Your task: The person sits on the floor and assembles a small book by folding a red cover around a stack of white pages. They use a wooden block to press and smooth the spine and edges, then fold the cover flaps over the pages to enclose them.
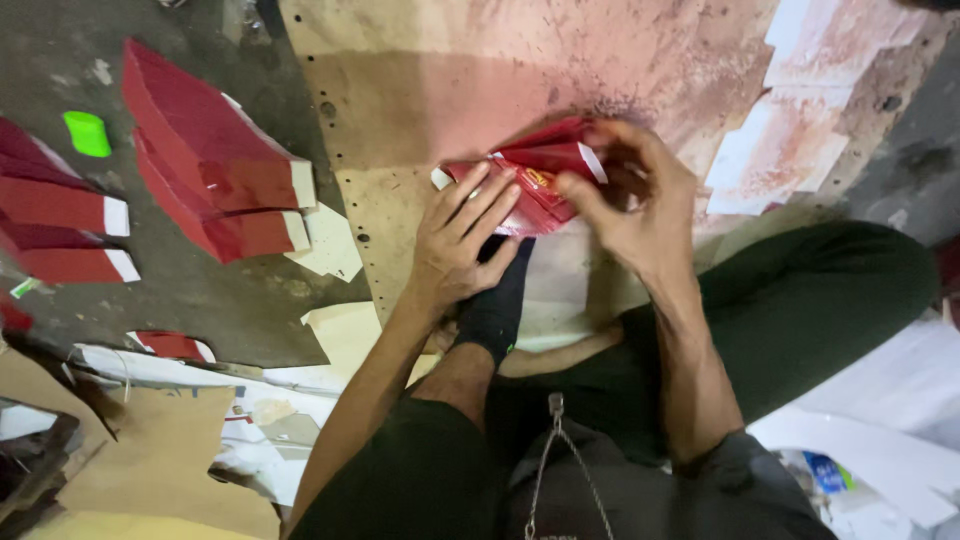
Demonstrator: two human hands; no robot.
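Folding seems to be the work in hand: both hands are on a small red carton blank (540,180) with white flaps, pressed down on a stained brown board (420,90) just above the middle of the frame. The left hand (462,235) lies flat on the carton's lower left part, fingers stretched out and spread, holding it down without curling round it. The right hand (628,205) is bent over the carton's right end, thumb and fingertips pinched on a red panel there, as if creasing or tucking it.

Judging by what lies around, a good share is done. Stacks of finished red pieces (215,160), each with a white end, stand fanned at the upper left, and more red pieces (65,225) sit along the left edge. The carton under the hands looks half-formed, its panels raised but not yet closed flat. Pale card blanks (800,110) lie at the upper right, so more appears to remain.

The carton's long axis runs from left to right, tilted a little upward toward the right; a white flap shows at its left end and another near the right thumb. A small green object (87,133) lies apart at the upper left.
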